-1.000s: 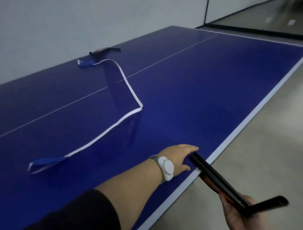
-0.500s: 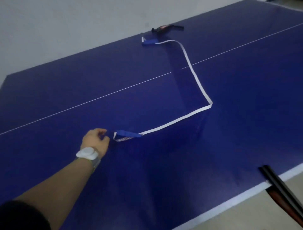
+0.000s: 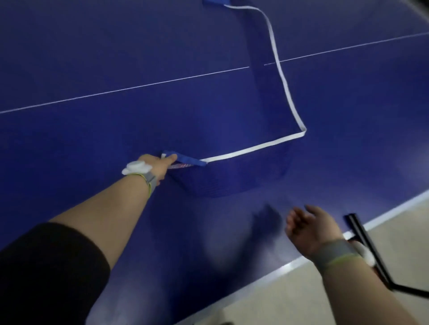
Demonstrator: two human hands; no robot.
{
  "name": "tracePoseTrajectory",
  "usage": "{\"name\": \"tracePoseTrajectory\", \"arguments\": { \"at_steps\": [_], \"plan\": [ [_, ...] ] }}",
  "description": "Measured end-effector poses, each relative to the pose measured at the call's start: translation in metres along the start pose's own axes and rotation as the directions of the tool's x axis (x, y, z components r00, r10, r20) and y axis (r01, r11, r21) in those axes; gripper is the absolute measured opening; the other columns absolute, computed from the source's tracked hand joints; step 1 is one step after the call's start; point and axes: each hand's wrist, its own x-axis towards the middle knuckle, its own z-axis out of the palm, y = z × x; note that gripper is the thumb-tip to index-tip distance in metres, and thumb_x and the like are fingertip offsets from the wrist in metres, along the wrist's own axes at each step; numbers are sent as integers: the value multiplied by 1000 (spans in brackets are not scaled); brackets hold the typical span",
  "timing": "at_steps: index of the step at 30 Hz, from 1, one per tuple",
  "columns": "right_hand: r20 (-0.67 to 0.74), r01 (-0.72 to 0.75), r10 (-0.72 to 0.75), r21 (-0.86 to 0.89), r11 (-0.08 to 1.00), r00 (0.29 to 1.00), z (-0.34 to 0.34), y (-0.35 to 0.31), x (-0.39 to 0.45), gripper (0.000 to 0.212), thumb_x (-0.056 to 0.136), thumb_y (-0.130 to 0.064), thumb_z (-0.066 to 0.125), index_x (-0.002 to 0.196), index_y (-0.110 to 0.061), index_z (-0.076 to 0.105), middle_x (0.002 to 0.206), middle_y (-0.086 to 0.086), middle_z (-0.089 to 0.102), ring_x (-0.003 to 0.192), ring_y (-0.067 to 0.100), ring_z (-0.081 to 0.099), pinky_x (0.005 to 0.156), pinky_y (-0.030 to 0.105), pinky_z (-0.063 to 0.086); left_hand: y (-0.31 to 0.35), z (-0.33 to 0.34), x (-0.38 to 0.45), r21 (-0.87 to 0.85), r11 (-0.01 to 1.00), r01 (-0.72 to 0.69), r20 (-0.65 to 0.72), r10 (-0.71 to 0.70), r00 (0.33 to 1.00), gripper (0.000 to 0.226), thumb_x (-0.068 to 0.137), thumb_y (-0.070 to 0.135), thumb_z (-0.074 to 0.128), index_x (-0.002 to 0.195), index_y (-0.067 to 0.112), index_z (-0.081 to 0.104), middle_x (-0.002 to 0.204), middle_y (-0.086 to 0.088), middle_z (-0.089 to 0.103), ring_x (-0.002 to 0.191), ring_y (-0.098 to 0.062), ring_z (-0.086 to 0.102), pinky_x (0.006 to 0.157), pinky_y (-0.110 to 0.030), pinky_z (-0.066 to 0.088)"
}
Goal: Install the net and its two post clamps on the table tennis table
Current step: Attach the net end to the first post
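Left hand point(image 3: 157, 165): pinching net point(image 3: 232, 176) end loop. Right hand point(image 3: 308, 226): loosely open, empty, blurred. Clamp point(image 3: 362, 234): at table point(image 3: 92, 69) edge. Risk: kinked net snagging if pulled.

Net point(image 3: 234, 178): far end cut off by the top edge; far blue end loop point(image 3: 214, 1) only partly in view.
Left hand point(image 3: 156, 165): fingers hidden behind the near loop point(image 3: 183, 160); grip mostly unseen.
Right hand point(image 3: 311, 223): motion-blurred, fingertips indistinct.
Post clamp point(image 3: 362, 234): partly hidden behind the right wrist, cut off at the right edge.
Worktop point(image 3: 92, 139): cut off on all sides.
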Motion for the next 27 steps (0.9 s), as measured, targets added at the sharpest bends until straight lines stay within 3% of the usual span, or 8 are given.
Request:
{"name": "tracePoseTrajectory", "arguments": {
  "at_steps": [2, 5, 9, 13, 18, 20, 23, 27],
  "plan": [
    [19, -39, 41, -96, 995, 999, 34, 3, -12, 29, 104, -33, 49, 83, -15, 58, 67, 4, 58, 66, 22, 49, 64, 31, 37, 15, 4, 4, 172, 985, 15, -27, -10, 1000, 93, 59, 93, 61, 101, 11, 73, 99, -7, 77, 92, -30, 74, 88, -37, 57],
    [34, -13, 20, -198, 980, 999, 56, 5, -27, 30, 104, -32, 50, 82, -15, 60, 77, 5, 57, 66, 22, 51, 66, 31, 39, 28, 10, 0, 217, 973, -74, 38, 67, 997, 59, 98, 56, 56, 124, 5, 67, 127, -18, 69, 117, -36, 65, 99, -44, 49],
    [16, 20, -17, -219, 975, 1000, 61, -2, -45, 28, 103, -32, 54, 85, -14, 65, 78, 5, 62, 66, 22, 54, 63, 31, 41, 28, 14, -37, -52, 951, -305, -10, 305, 952, 31, 89, 45, 75, 109, 22, 77, 107, 2, 73, 97, -23, 67, 81, -30, 48],
    [59, 55, -42, -251, 966, 997, 67, -16, -58, 26, 102, -34, 55, 86, -17, 67, 76, 1, 65, 65, 20, 55, 62, 30, 40, 49, 9, -87, -28, 811, -584, 77, 585, 808, 7, 91, 36, 76, 94, 29, 75, 107, 17, 71, 102, -14, 65, 90, -31, 46],
    [227, 238, -157, -395, 887, 961, 74, -41, -84, 19, 101, -31, 60, 100, -20, 75, 90, 0, 74, 74, 20, 63, 63, 29, 40, 104, 6, -138, -97, 653, -751, 262, 745, 614, 5, 93, 29, 75, 94, 24, 73, 94, -5, 72, 87, -26, 67, 87, -43, 53],
    [308, 359, -236, -444, 821, 922, 78, -41, -87, 21, 94, -25, 69, 113, -22, 78, 108, -3, 81, 90, 22, 67, 70, 32, 45, 120, 9, -155, -135, 603, -786, 335, 774, 537, 4, 95, 26, 73, 97, 22, 71, 94, -8, 71, 90, -32, 66, 89, -46, 54],
    [414, 502, -332, -427, 752, 848, 70, -54, -102, 53, 77, -22, 78, 130, -28, 72, 131, -10, 76, 106, 9, 70, 85, 37, 47, 147, 22, -188, -204, 531, -823, 451, 797, 402, 3, 98, 19, 69, 99, 22, 69, 91, -10, 68, 82, -23, 62, 85, -41, 51],
    [471, 581, -383, -406, 705, 794, 47, -77, -130, 42, 88, -10, 80, 128, -20, 73, 121, -4, 79, 101, 9, 72, 82, 31, 47, 173, 46, -231, -212, 447, -869, 540, 795, 277, 8, 99, 15, 67, 98, 23, 68, 84, -8, 65, 74, -9, 55, 76, -32, 47]
  ]
}}
